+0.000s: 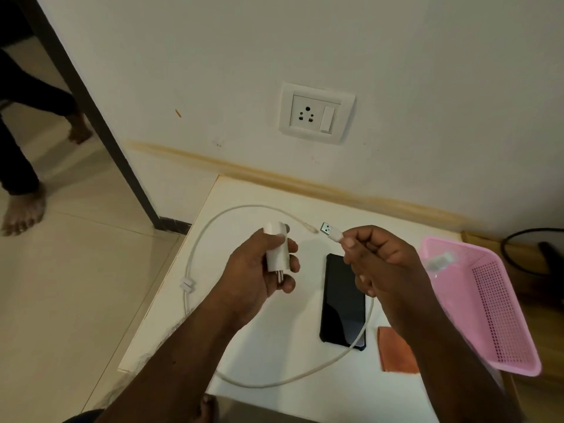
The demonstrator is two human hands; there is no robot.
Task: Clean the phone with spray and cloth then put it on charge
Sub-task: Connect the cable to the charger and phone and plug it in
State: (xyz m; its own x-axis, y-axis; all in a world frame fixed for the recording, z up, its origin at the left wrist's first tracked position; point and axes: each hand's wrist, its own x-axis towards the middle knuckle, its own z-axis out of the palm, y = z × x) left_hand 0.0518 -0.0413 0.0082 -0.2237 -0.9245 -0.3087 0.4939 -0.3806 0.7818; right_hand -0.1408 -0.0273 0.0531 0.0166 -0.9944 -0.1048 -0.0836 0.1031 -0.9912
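Phone [343,300]: lies flat, dark screen up, on the white table [274,346], between the two forearms, below the right hand.

Left to right:
- White cable [195,254] loops across the table's left part and round the front; a loose end lies near the adapter.
- Left hand [259,276] held above the table, fingers curled round a white charger adapter [276,251], pins pointing down.
- Wall socket [317,112] with switch, on the wall above the table.
- Right hand [381,264] pinches the cable's USB plug [329,230] between thumb and fingers; plug tip points toward the adapter, not touching it.
- Orange cloth [393,352] flat on the table, just right of the phone.
- Pink basket [500,315] at the table's right edge, tilted.
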